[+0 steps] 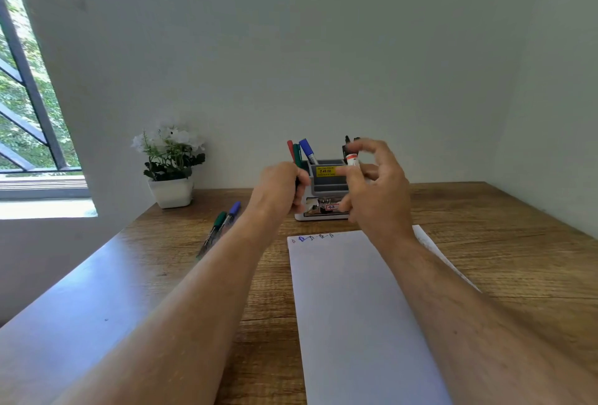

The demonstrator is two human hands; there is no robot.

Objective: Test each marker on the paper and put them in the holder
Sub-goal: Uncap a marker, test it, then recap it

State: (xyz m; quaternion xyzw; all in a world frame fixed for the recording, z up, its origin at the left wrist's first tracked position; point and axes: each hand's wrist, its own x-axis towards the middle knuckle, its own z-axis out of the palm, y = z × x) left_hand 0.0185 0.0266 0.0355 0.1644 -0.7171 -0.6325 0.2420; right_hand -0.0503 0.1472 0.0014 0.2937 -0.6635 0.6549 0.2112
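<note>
Wood-grained and brown, the table (pixel 485 242) carries everything, and the grey holder (pixel 326 184) near its far edge by the wall serves as the landmark. The white paper (pixel 362 314) lies just in front of the holder and runs back toward the person, with a row of small pen marks (pixel 312 238) along its far edge, closest to the holder. Left of the holder and against the wall stands a white pot of white flowers (pixel 171 162).

The left hand (pixel 281 187) sits at the holder's left side, fingers curled round something dark; what it is cannot be told. The right hand (pixel 375 184) is in front of the holder's right side, thumb and fingers pinching a marker with a white and orange body (pixel 352 158) above that side.

A red marker (pixel 290 149), a green one (pixel 296 155) and a blue one (pixel 307 149) stand in the holder's left compartment. Left of the holder and nearer the person, a green-capped marker (pixel 215 230) and a blue-capped marker (pixel 231 213) lie side by side on the table. A yellow price sticker (pixel 326 171) is on the holder's front.
</note>
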